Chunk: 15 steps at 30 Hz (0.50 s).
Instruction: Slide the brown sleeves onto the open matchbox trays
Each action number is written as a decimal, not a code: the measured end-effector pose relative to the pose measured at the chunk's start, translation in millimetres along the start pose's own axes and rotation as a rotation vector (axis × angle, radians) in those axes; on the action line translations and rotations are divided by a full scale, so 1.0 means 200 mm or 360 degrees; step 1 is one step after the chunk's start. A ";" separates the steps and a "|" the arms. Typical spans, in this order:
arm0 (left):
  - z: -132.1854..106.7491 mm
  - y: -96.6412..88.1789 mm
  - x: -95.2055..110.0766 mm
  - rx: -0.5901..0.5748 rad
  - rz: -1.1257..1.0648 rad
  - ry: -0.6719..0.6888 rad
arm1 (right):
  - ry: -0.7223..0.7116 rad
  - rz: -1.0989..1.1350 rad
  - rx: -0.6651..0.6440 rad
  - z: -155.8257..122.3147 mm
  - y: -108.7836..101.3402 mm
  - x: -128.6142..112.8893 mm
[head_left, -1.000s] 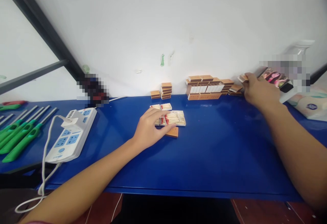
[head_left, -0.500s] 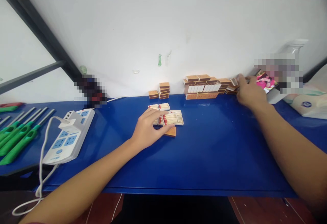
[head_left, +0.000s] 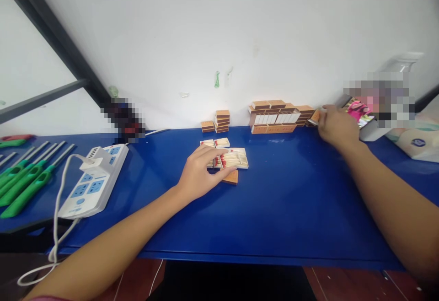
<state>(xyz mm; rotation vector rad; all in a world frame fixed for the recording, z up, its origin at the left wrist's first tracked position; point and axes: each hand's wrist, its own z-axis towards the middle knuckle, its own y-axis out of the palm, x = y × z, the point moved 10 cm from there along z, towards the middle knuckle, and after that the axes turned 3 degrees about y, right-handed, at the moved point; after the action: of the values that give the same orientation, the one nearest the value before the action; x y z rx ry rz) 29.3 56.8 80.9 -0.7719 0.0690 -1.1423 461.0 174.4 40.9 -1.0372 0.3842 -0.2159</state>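
My left hand (head_left: 200, 173) rests on the blue table (head_left: 291, 209), fingers curled around several open matchbox trays (head_left: 236, 158) full of red-tipped matches, with an orange matchbox sleeve (head_left: 231, 178) under my thumb. My right hand (head_left: 338, 125) reaches to the back right and pinches a matchbox (head_left: 313, 116) at the right end of the stacked matchboxes (head_left: 276, 117) against the wall. A smaller stack of matchboxes (head_left: 222, 121) stands behind the trays.
A white and blue power strip (head_left: 94, 182) with a plugged charger and white cable lies at the left. Several green stick lighters (head_left: 25, 184) lie at the far left. A tissue pack (head_left: 416, 143) and a pink-printed packet (head_left: 358, 110) sit at the right.
My right hand has slid leftward along the wall from beside the packet to the right end of the matchbox stack and closed on a box. My left hand has stayed put.
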 end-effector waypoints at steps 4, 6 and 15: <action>0.00 0.00 -0.01 0.0004 0.0002 -0.0015 | 0.0157 0.0185 0.0028 0.01 0.01 0.03; 0.00 0.00 -0.01 0.0000 0.0005 -0.0016 | 0.0202 0.0309 -0.0016 0.02 0.03 0.04; 0.01 0.01 -0.01 -0.0004 0.0015 -0.0006 | 0.0064 0.0414 -0.0049 0.05 0.10 0.03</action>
<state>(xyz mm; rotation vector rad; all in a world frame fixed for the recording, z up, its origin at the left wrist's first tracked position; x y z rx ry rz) 29.8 59.4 80.3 -0.7749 0.0707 -1.1321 470.9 189.9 26.0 -1.0032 0.5553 0.0026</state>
